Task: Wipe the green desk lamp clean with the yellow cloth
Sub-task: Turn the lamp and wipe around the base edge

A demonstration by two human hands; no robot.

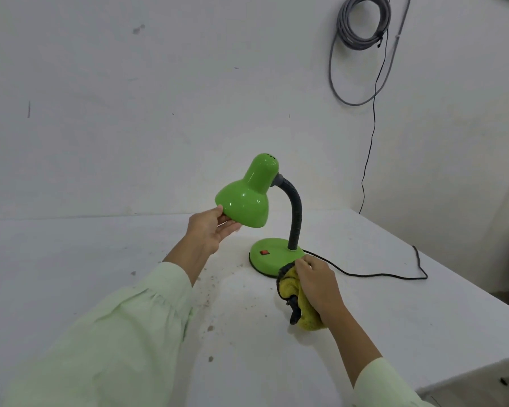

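One green desk lamp [244, 198] stood on the white table [71, 259]; the left hand [213, 229] grasped the shade's lower rim between thumb and fingers; the right hand [316, 282] clutched one bunched yellow cloth [301, 308] against the near edge of the base; one black cord [365, 274] trailed rightward.

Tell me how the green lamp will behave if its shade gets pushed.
The ribbed neck looks bendy, so the shade would probably swing rather than stay put. The wide flat base likely resists tipping. The glossy shade may slip in the left hand.
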